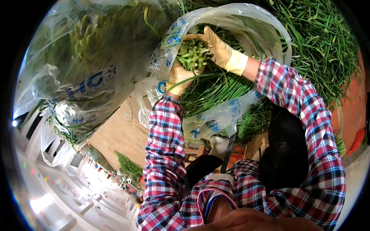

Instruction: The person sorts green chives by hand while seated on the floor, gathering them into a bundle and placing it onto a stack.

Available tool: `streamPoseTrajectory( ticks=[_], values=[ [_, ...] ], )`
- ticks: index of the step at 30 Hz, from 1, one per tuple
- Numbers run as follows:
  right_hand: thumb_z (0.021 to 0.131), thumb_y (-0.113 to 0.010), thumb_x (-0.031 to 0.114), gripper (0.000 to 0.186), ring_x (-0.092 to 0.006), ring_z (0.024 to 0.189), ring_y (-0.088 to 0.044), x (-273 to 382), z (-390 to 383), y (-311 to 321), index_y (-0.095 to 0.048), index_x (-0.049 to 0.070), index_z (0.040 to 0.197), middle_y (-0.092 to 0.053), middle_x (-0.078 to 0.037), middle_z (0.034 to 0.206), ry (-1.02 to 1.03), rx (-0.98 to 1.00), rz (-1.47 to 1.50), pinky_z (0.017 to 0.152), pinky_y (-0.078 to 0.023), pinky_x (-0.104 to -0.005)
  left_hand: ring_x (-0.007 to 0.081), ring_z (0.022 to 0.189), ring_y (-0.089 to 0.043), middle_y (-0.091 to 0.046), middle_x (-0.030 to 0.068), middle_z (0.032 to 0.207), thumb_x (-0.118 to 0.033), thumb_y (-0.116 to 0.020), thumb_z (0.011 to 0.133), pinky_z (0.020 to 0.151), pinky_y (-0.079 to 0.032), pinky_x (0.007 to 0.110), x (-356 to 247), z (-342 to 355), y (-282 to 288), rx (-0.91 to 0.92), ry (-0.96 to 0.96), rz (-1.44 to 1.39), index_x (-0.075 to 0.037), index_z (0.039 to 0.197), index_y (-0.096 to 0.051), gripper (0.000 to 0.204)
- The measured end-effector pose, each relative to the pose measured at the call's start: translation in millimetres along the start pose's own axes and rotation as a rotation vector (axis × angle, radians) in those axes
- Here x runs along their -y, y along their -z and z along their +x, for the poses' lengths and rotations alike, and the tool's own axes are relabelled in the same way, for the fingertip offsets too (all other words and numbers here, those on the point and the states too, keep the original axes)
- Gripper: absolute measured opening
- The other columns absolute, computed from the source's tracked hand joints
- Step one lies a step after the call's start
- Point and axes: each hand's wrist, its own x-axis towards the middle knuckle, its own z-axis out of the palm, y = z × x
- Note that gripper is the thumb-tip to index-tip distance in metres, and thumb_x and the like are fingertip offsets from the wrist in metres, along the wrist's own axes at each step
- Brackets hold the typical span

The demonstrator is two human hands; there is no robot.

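My left hand [180,75], in a pale yellow glove, grips a bundle of green leafy stalks [192,53] from below, its fingers partly hidden by the stalks. The bundle's pale cut ends point up toward me. My right hand [219,48], gloved the same way, is wrapped against the bundle's upper right side, beside a tan band round it. Both hands are inside the mouth of a large clear plastic bag [246,17] with blue print, over long green leaves [216,94] lying in it.
A second big clear bag [88,61] full of greens fills the upper left. Loose greens [316,46] are heaped at the upper right, beside an orange surface [348,111]. A tan board or floor [113,127] shows at lower left, with a hall ceiling beyond.
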Motion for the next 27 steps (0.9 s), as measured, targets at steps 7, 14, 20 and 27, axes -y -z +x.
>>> streamPoseTrajectory(
  ticks=[7,14,20,27],
  values=[
    [0.067,-0.087,0.015,0.083,-0.0174,0.118,-0.05,-23.2,-12.0,-16.4,-0.041,0.005,0.135,-0.052,-0.009,0.128,0.281,0.024,-0.702,0.101,-0.042,-0.0319,0.0251,0.104,-0.06,-0.058,0.0119,0.121,-0.019,-0.082,0.07,0.09,-0.05,0.035,-17.5,-25.3,-29.3,-0.14,0.459,-1.116,-0.002,0.129,-0.046,0.071],
    [0.078,-0.077,0.008,0.025,-0.0108,0.087,-0.064,31.9,-0.6,-32.9,-0.064,0.006,0.099,-0.068,-0.003,0.096,0.316,-0.024,-0.626,0.077,-0.054,-0.0263,0.0261,0.11,-0.056,-0.058,0.0168,0.12,-0.035,-0.087,0.066,0.099,-0.043,0.037,-77.4,-49.5,50.4,0.018,0.107,0.007,0.002,0.129,-0.047,0.084],
    [0.085,-0.065,0.002,0.026,-0.018,0.105,-0.06,140.5,-27.6,-79.7,-0.062,0.006,0.111,-0.064,-0.007,0.112,0.619,0.104,-0.709,0.095,-0.047,-0.0328,0.0273,0.121,-0.052,-0.051,0.0184,0.135,-0.03,-0.084,0.072,0.105,-0.04,0.037,-24.7,-156.9,130.0,-0.38,0.416,-0.023,0.002,0.139,-0.041,0.086],
    [0.079,-0.065,0.001,0.026,-0.019,0.097,-0.057,180.9,29.2,-184.8,-0.059,0.002,0.104,-0.061,-0.009,0.103,1.351,0.672,-1.079,0.086,-0.047,-0.0338,0.0286,0.129,-0.046,-0.044,0.0182,0.143,-0.043,-0.066,0.088,0.107,-0.037,0.038,-49.8,-148.6,64.6,0.088,0.222,-0.745,-0.004,0.147,-0.03,0.08]
  ],
)
